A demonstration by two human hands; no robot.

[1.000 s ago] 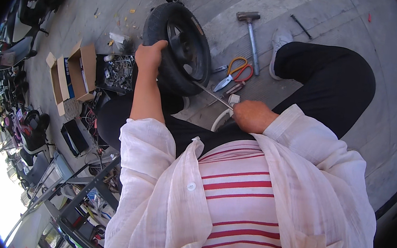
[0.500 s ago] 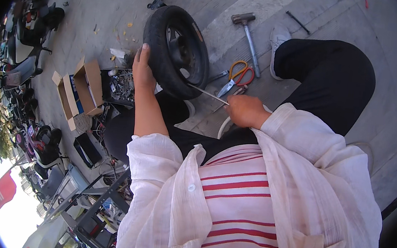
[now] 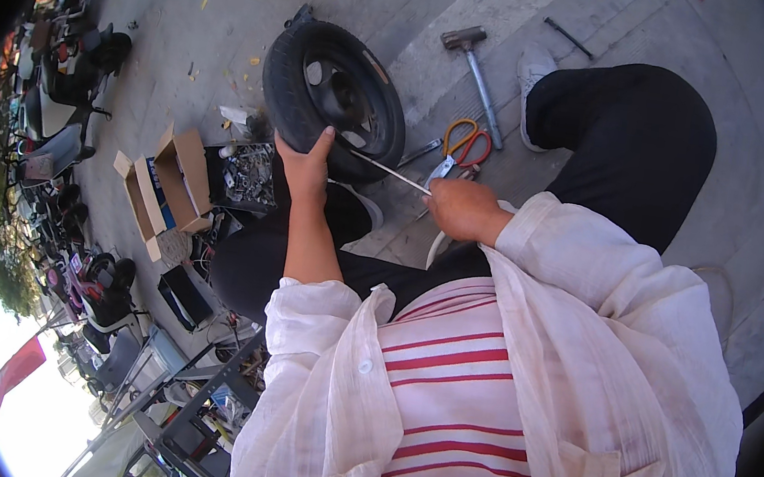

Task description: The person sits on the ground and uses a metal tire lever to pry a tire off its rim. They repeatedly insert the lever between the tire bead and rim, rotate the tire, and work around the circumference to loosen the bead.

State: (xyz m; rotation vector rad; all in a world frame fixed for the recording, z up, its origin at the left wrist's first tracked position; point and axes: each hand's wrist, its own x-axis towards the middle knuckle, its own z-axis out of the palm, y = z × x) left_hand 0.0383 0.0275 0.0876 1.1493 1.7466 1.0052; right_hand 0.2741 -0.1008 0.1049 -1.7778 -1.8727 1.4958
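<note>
A black tyre [image 3: 284, 81] on a dark wheel rim [image 3: 331, 97] leans in front of me, tilted. My left hand [image 3: 306, 169] grips its near edge, thumb up by the rim and the other fingers partly hidden against the tyre. In my right hand [image 3: 465, 209], closed in a fist, is a thin metal tyre lever [image 3: 391, 173]. The lever's far end meets the tyre's inner edge at the rim, close to my left thumb. Just beyond my right hand lie scissors [image 3: 446, 167] with one orange and one red handle.
A hammer [image 3: 482, 83] and a thin dark rod [image 3: 568, 36] lie on the concrete at the far right. To the left are an open cardboard box [image 3: 191, 165] and a black tray [image 3: 262, 196] of small metal parts. Several parked scooters [image 3: 60, 80] line the left side.
My left hand has moved from the tyre's left side to its near edge. The wheel has tipped back and turned somewhat. My right hand keeps the lever at the rim, shifted slightly left.
</note>
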